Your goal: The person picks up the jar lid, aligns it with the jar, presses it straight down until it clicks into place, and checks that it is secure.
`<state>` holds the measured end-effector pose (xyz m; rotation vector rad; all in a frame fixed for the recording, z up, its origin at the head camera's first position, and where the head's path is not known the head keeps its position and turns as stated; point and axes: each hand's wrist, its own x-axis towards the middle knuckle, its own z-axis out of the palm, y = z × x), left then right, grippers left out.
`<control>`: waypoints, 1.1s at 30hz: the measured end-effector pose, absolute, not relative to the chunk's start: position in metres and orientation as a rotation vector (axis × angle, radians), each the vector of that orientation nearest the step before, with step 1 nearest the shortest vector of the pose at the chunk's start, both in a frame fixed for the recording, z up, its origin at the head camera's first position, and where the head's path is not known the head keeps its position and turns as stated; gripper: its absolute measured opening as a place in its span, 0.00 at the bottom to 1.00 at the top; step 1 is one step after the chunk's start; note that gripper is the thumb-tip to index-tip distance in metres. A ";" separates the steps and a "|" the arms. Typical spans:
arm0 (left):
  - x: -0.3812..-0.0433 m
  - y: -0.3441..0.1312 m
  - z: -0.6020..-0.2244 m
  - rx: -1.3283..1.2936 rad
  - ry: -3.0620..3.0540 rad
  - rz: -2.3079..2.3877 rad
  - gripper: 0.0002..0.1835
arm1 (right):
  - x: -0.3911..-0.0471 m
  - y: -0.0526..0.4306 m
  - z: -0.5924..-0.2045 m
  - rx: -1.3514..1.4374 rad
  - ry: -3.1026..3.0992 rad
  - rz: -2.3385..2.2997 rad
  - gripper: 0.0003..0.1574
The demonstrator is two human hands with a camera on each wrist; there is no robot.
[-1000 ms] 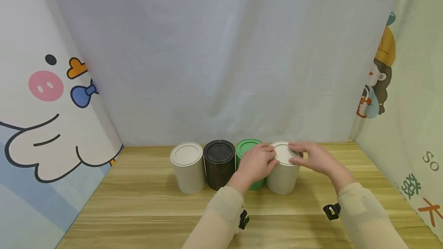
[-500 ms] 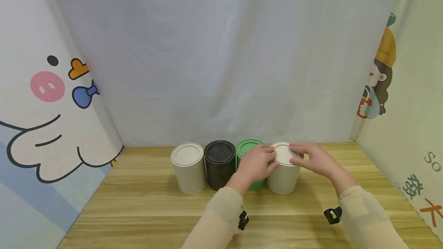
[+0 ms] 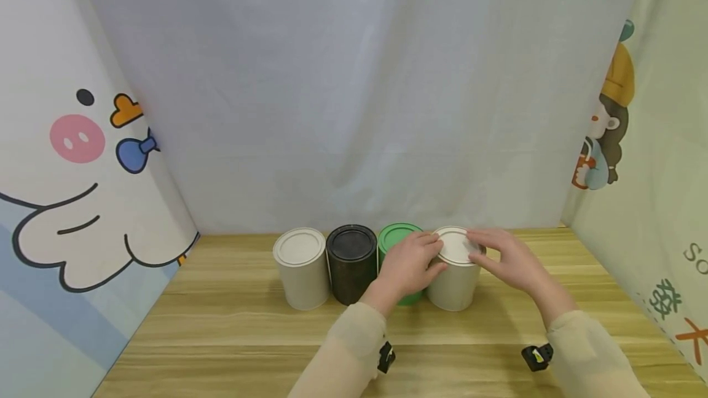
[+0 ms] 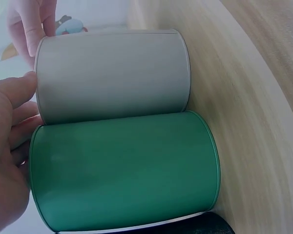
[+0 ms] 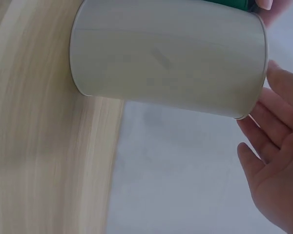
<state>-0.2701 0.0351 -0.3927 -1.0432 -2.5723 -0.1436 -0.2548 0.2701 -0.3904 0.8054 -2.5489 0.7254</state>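
Four lidded cans stand in a row at the back of the table. The rightmost white can (image 3: 452, 290) has both hands at its lid. My left hand (image 3: 405, 269) reaches over the green can (image 3: 394, 233), its fingertips and thumb by the white can's left rim. In the left wrist view that hand's thumb is right at the pale can's edge (image 4: 117, 78), with the green can (image 4: 127, 173) beside it. My right hand (image 3: 506, 258) lies at the right rim with fingers loosely spread. In the right wrist view, its fingers (image 5: 271, 117) overlap the can's (image 5: 171, 58) lid end.
A black can (image 3: 352, 275) stands left of the green one, and another white can (image 3: 303, 281) ends the row at left. The wooden table (image 3: 249, 349) meets a pale cloth backdrop (image 3: 354, 109). Printed cloths with cartoon figures hang at both sides.
My right hand has shifted slightly right and its thumb has spread outward from the lid. The left thumb has opened a little. The cans have stayed in place.
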 end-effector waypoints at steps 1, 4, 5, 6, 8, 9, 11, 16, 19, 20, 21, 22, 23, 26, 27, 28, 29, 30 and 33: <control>-0.269 0.034 -0.393 -1.051 -2.554 -0.153 0.23 | -0.253 0.271 -0.392 0.815 -2.511 0.709 0.26; -0.266 0.033 -0.393 -1.069 -2.505 -0.173 0.23 | -0.248 0.271 -0.394 0.837 -2.404 0.662 0.26; -0.265 0.032 -0.394 -1.075 -2.490 -0.180 0.23 | -0.246 0.271 -0.394 0.841 -2.379 0.652 0.26; -0.264 0.031 -0.394 -1.082 -2.475 -0.183 0.23 | -0.244 0.272 -0.396 0.843 -2.360 0.642 0.26; -0.262 0.030 -0.394 -1.090 -2.453 -0.186 0.23 | -0.240 0.272 -0.397 0.839 -2.334 0.628 0.27; -0.261 0.029 -0.394 -1.094 -2.440 -0.187 0.23 | -0.239 0.272 -0.398 0.839 -2.322 0.619 0.27; -0.260 0.029 -0.396 -1.103 -2.414 -0.187 0.23 | -0.237 0.272 -0.400 0.841 -2.302 0.605 0.28; -0.255 0.029 -0.399 -1.116 -2.362 -0.148 0.23 | -0.231 0.271 -0.405 0.875 -2.246 0.575 0.30; -0.253 0.030 -0.400 -1.117 -2.354 -0.110 0.23 | -0.229 0.270 -0.409 0.923 -2.201 0.571 0.23; -0.252 0.030 -0.400 -1.117 -2.350 -0.100 0.23 | -0.229 0.270 -0.410 0.939 -2.188 0.571 0.22; -0.252 0.031 -0.401 -1.118 -2.346 -0.094 0.22 | -0.229 0.269 -0.411 0.955 -2.174 0.574 0.23; -0.251 0.031 -0.401 -1.120 -2.342 -0.091 0.22 | -0.229 0.268 -0.412 0.967 -2.163 0.576 0.26; -0.251 0.031 -0.402 -1.121 -2.336 -0.087 0.22 | -0.229 0.267 -0.414 0.976 -2.153 0.579 0.29; -0.250 0.031 -0.403 -1.129 -2.328 -0.095 0.21 | -0.230 0.265 -0.419 0.987 -2.137 0.583 0.32; -0.250 0.031 -0.404 -1.131 -2.326 -0.101 0.21 | -0.230 0.265 -0.421 0.987 -2.131 0.585 0.32; -0.250 0.031 -0.404 -1.132 -2.325 -0.108 0.21 | -0.231 0.264 -0.422 0.985 -2.126 0.588 0.32; -0.250 0.031 -0.405 -1.133 -2.322 -0.115 0.20 | -0.230 0.264 -0.423 0.983 -2.122 0.591 0.33; -0.249 0.031 -0.405 -1.132 -2.323 -0.125 0.20 | -0.231 0.263 -0.424 0.982 -2.118 0.595 0.34; -0.250 0.031 -0.406 -1.124 -2.311 -0.146 0.20 | -0.231 0.261 -0.426 0.978 -2.107 0.603 0.36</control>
